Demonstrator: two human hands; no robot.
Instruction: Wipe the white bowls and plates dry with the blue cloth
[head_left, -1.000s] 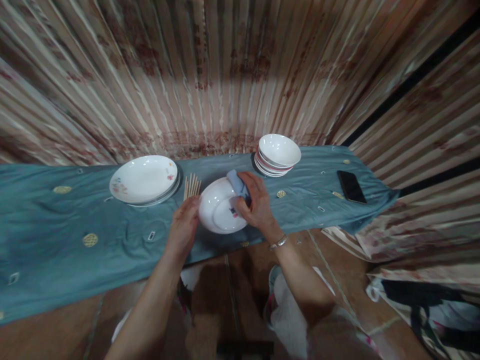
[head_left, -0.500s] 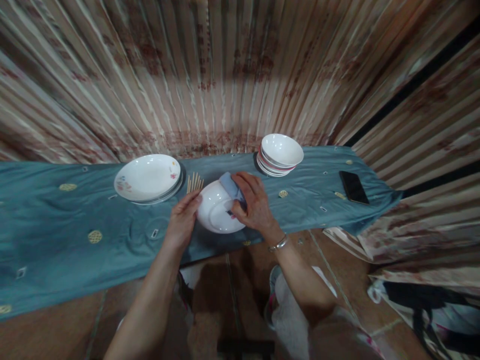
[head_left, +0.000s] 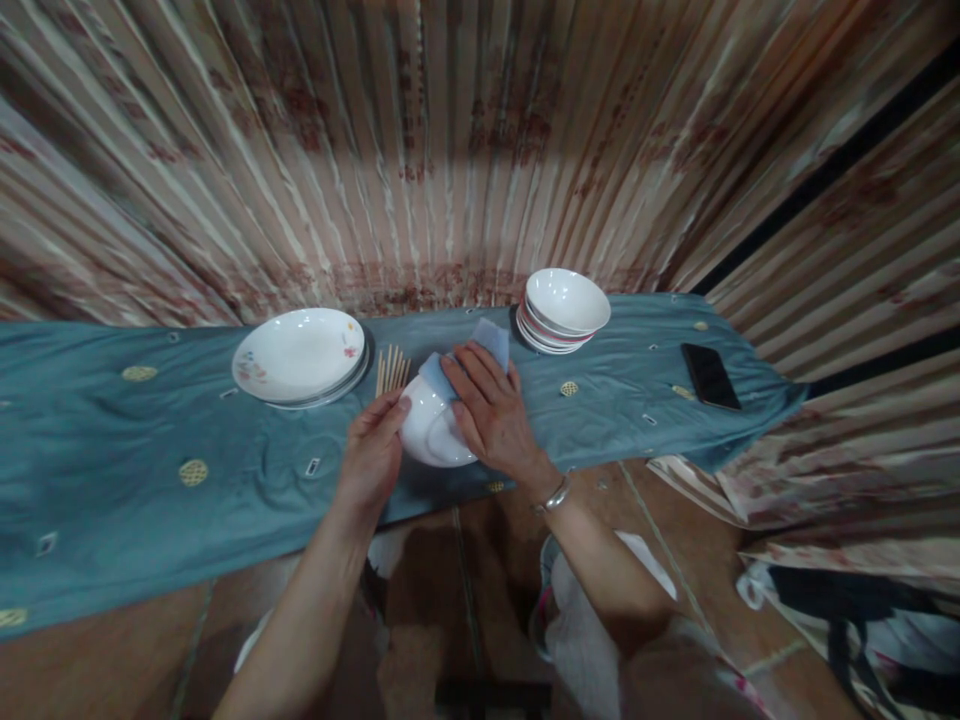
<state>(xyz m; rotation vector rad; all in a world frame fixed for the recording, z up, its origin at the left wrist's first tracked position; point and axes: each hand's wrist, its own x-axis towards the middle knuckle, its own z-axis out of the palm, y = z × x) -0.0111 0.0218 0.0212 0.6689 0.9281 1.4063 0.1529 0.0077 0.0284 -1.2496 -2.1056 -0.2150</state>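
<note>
A white bowl (head_left: 431,428) is held tilted over the front of the table, its foot ring and outer side facing me. My left hand (head_left: 375,445) grips its left edge, thumb on the outside. A light blue cloth (head_left: 491,343) lies over the bowl's upper right part. My right hand (head_left: 491,410) presses that cloth against the bowl, fingers bent over it and a silver bangle on the wrist. The hand hides the bowl's right side. Just beyond the left fingertips lie several thin wooden chopsticks (head_left: 392,370).
A stack of large white plates (head_left: 300,355) with flower prints stands at left. Nested white bowls (head_left: 568,302) are stacked at the back right. A black phone (head_left: 710,376) lies on the teal tablecloth (head_left: 247,500) at right. Pleated curtains (head_left: 450,150) hang behind the table.
My right hand has flattened over the cloth and shifted slightly across the bowl. More of the cloth now shows, spread beyond the fingers. My left hand keeps its hold on the bowl.
</note>
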